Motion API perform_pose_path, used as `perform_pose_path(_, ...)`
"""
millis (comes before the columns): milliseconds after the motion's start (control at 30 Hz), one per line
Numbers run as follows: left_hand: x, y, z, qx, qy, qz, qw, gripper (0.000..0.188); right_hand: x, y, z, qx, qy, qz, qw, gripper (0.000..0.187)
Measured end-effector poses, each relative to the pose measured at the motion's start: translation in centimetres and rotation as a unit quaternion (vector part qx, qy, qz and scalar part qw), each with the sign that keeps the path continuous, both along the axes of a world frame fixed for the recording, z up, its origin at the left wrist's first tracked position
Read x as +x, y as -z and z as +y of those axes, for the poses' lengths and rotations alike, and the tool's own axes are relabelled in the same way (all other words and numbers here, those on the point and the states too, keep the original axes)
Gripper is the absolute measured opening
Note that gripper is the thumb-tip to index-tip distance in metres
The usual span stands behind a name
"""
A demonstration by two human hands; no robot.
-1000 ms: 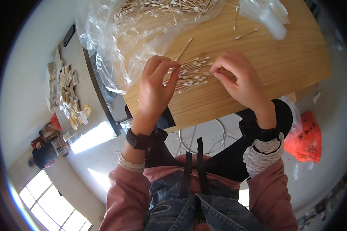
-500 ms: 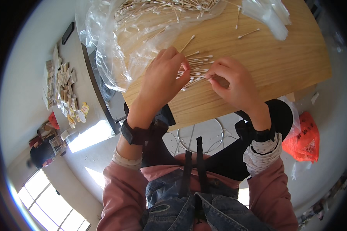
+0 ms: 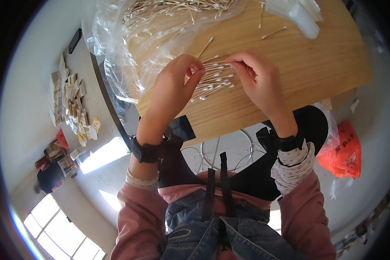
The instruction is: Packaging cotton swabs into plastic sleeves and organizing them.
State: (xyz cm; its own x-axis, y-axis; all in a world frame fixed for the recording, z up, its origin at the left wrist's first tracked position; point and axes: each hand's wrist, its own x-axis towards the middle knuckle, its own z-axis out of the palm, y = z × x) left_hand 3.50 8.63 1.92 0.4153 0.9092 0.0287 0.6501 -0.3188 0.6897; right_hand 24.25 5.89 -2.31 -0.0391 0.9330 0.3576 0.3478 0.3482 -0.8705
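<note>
Over the wooden table, my left hand (image 3: 176, 82) is closed, thumb and forefinger pinched at the left ends of the cotton swabs. My right hand (image 3: 261, 81) pinches the white tip of one cotton swab with thumb and forefinger; its stick runs left toward my left fingertips. Below and between the hands lies a loose row of cotton swabs (image 3: 216, 81), sticks roughly side by side, white tips to the right. My left fingers hide their other ends. A single cotton swab (image 3: 206, 47) slants just beyond my left hand.
A clear plastic bag (image 3: 117, 56) spreads over the table's left side, with a big heap of cotton swabs (image 3: 177, 8) at the far edge. Clear plastic sleeves (image 3: 301, 19) lie far right, near two stray swabs. A red bag (image 3: 343, 151) is on the floor at right.
My right hand has moved up and left, from the lower tips of the row to its upper part. The left hand has shifted slightly left, and its fingers have drawn together.
</note>
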Motion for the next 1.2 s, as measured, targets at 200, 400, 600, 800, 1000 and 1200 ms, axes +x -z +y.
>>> perform_pose_path(200, -1.2, -0.3, -0.6, -0.02, -0.078, -0.029, 0.996, 0.01, 0.6, -0.2, -0.1, -0.054, 0.057, 0.04, 0.996, 0.004)
perform_pose_path(400, -1.2, -0.6, -0.3, 0.019, 0.018, 0.096, 0.995, 0.007, 0.4, 0.0, 0.1, -0.034, 0.062, 0.065, 0.995, 0.004)
perform_pose_path(600, -0.4, -0.8, 0.5, 0.003, 0.063, 0.169, 0.984, 0.008, 0.6, 0.0, -0.1, -0.047, 0.052, 0.02, 0.997, 0.005)
perform_pose_path(800, -0.9, -0.9, 0.6, -0.055, 0.034, 0.105, 0.992, 0.013, 0.0, 0.2, -0.1, -0.089, 0.032, 0.137, 0.986, 0.007)
perform_pose_path(1000, 0.3, -3.2, 0.3, -0.033, 0.015, 0.036, 0.999, 0.016, -1.3, -1.9, -0.5, -0.146, -0.07, 0.24, 0.957, 0.007)
perform_pose_path(1200, 0.8, -4.5, -0.1, -0.017, 0.025, -0.019, 0.999, 0.014, 1.7, -4.7, -2.2, -0.109, 0.012, 0.238, 0.965, 0.01)
